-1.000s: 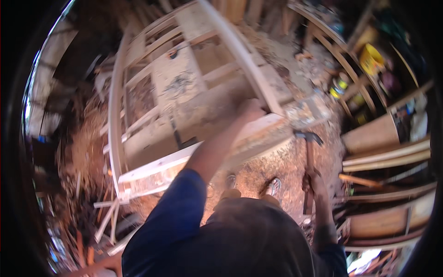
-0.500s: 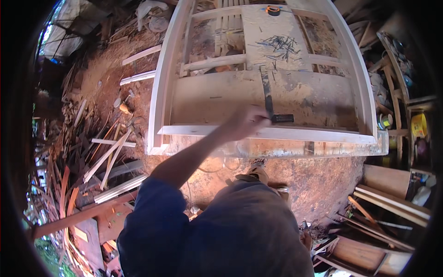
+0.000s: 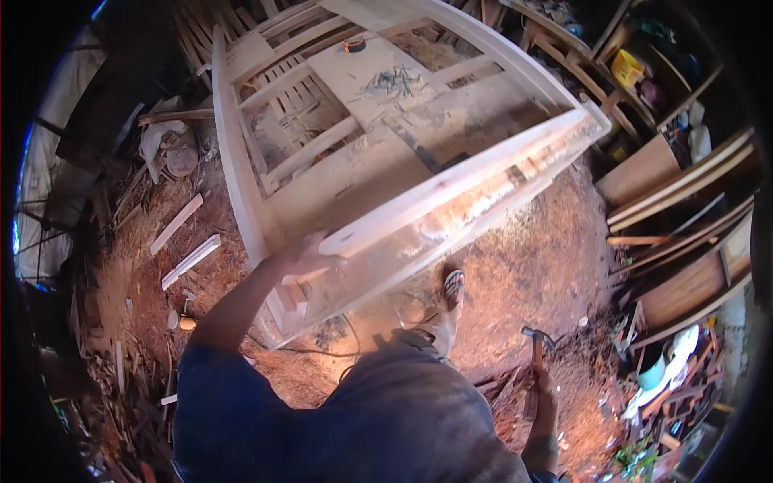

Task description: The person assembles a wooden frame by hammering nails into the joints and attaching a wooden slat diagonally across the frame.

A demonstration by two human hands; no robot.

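Observation:
The fingers of my left hand (image 3: 304,258) are closed around the left end of a pale wooden rail (image 3: 451,187). This rail runs along the near side of a large wooden frame (image 3: 235,165), and its left end sits apart from the frame's near left corner. Low on the right, away from the frame, my right hand (image 3: 545,385) grips a claw hammer (image 3: 537,348) by its handle, head up. Beyond the rail, a black try square (image 3: 419,150) lies on the board, its near end partly hidden by the rail.
A heap of dark nails (image 3: 390,81) and an orange-black tape measure (image 3: 354,45) rest on the board inside the frame. A cable (image 3: 322,352) crosses the ground near my feet. Wood offcuts (image 3: 191,262) lie at left; planks (image 3: 680,189) and shelves line the right.
My left hand has moved from near the try square to the rail's left end, which now sits away from the corner. The view has turned, bringing the hammer in my right hand into clear sight.

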